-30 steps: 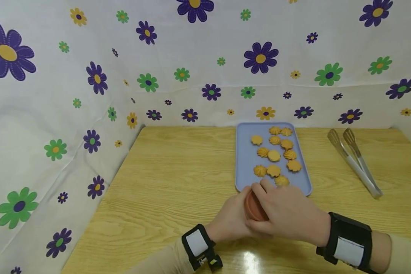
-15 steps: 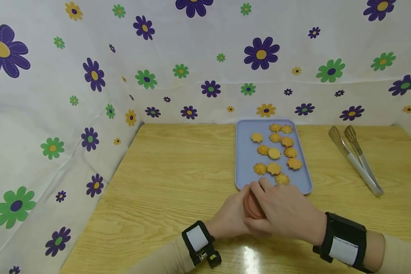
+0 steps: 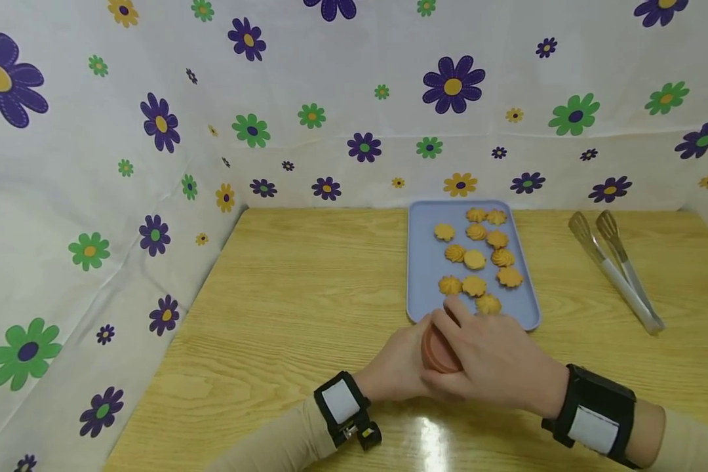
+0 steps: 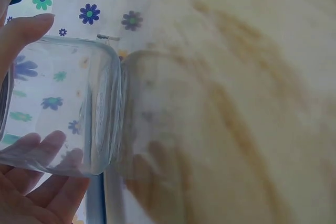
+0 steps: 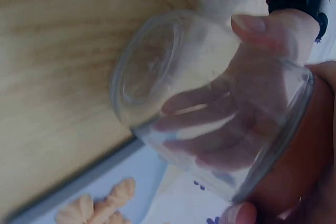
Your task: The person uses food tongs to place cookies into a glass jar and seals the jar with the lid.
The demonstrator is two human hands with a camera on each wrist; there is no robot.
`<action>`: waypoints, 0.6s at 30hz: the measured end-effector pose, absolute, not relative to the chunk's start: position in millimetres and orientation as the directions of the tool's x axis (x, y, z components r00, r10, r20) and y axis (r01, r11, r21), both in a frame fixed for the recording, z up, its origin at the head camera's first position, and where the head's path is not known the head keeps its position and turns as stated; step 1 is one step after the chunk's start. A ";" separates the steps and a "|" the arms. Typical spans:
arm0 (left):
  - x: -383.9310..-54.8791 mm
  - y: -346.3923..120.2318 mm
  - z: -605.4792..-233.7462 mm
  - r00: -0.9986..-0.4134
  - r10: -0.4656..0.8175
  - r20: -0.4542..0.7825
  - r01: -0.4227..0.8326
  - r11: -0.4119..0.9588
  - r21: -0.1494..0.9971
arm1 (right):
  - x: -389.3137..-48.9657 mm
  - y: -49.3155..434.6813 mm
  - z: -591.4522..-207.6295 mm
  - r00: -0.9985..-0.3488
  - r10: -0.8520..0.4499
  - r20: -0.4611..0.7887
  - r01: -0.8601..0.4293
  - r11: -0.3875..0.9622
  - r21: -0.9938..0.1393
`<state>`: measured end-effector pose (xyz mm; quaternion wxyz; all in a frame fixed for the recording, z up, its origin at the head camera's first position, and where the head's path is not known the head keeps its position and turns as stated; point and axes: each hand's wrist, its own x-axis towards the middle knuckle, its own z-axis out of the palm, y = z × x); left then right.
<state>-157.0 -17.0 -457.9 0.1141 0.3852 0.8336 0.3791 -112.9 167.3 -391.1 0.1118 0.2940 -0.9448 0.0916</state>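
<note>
Both hands are on one glass jar (image 4: 68,103) with a reddish-brown lid (image 3: 442,352), in front of the tray. My left hand (image 3: 396,370) holds the clear body, thumb on one side and fingers on the other. My right hand (image 3: 504,364) grips the lid from above, fingers over its far side and thumb at its near edge. In the right wrist view the jar (image 5: 152,72) lies slanted across the picture, its lid (image 5: 296,163) at the lower right, seated against the rim. Left-hand fingers show through the glass. The head view hides the jar's body behind the hands.
A blue tray (image 3: 423,275) with several piped cookies (image 3: 474,259) lies just beyond the hands. Metal tongs (image 3: 622,282) rest on the wooden table (image 3: 295,275) at the right. Flower-printed cloth (image 3: 330,72) hangs at the back and left.
The head view has tilted down slightly, so tray, tongs and cloth sit higher in it. Both hands keep hold of the jar and lid; a right finger now reaches a little further forward.
</note>
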 end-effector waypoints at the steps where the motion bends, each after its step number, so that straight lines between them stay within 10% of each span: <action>1: -157.3 -16.8 -458.1 -0.676 0.730 0.102 0.556 0.415 0.720 | -113.9 168.0 -390.3 -0.795 -0.549 0.259 -0.588 0.802 -0.106; 13: -164.9 -20.6 -456.5 -0.635 0.765 0.102 0.586 0.392 0.709 | -123.2 174.0 -382.7 -0.678 -0.700 0.225 -0.725 0.688 -0.043; 18: -167.6 -24.2 -457.7 -0.588 0.805 0.074 0.514 0.302 0.803 | -120.6 180.5 -367.9 -0.636 -0.758 0.145 -0.769 0.609 -0.195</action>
